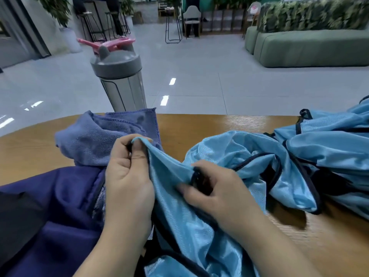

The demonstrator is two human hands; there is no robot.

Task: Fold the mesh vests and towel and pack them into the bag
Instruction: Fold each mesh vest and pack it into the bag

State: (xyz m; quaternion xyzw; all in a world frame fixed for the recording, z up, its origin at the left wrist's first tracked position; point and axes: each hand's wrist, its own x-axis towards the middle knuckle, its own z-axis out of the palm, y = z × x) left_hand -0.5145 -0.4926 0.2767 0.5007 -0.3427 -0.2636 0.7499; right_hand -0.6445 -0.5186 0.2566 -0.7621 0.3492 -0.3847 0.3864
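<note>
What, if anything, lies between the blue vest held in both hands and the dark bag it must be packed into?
Nothing visible does. The left hand and right hand each pinch the light blue vest, which hangs right beside the dark blue bag. The purple towel lies crumpled beyond the bag, touching its far edge. Whether the bag is open cannot be told.

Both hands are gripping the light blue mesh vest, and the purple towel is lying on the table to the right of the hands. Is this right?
Not quite. In the head view the left hand and right hand do grip the light blue mesh vest, but the purple towel lies on the table to the left of the hands, not the right.
</note>
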